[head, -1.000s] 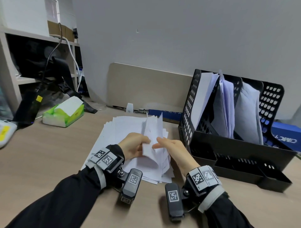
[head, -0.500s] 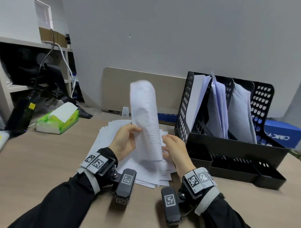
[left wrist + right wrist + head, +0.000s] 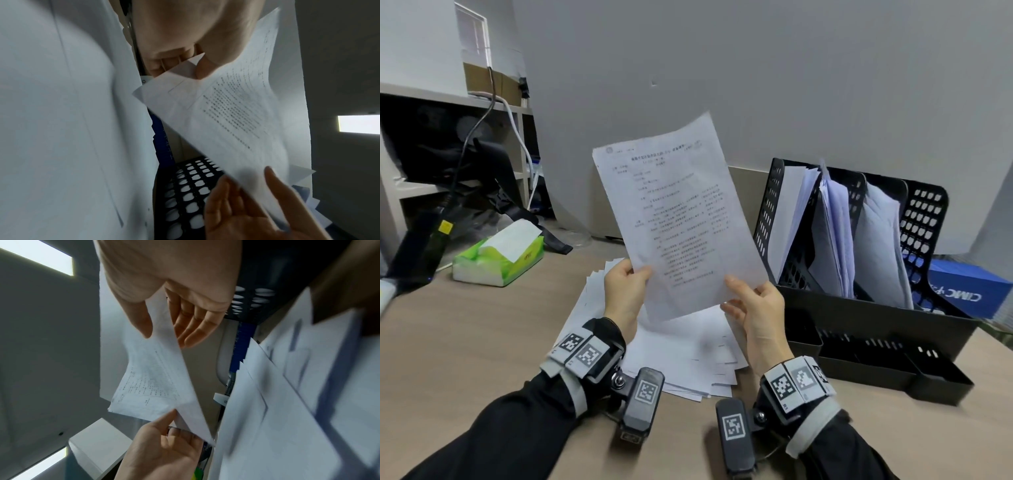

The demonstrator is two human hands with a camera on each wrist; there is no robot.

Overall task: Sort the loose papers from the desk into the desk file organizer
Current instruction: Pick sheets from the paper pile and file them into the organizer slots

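- Plainly, in the head view the job is partway done: the black organizer (image 3: 866, 308) at the right of the surface (image 3: 465, 335) has paper standing in its upright slots, while a fanned pile of loose papers (image 3: 688, 349) lies in front of the person, so a good deal is left to file.
- One printed sheet (image 3: 674, 219) is held upright above that pile and left of the organizer. The left hand (image 3: 625, 291) pinches its lower left edge with thumb in front; the right hand (image 3: 756, 308) holds the lower right edge, thumb on the printed face. A tissue box (image 3: 496, 257) sits well off to the left.
- From the left wrist, the left hand (image 3: 185, 53) has thumb and curled fingers clamped on a corner of the sheet (image 3: 236, 113); the right hand (image 3: 252, 211) meets it lower down.
- From the right wrist, the right hand (image 3: 168, 301) has its thumb on one face of the sheet (image 3: 156, 379) and its nearly straight fingers behind, a light pinch; the left hand (image 3: 162, 451) grips the far corner.
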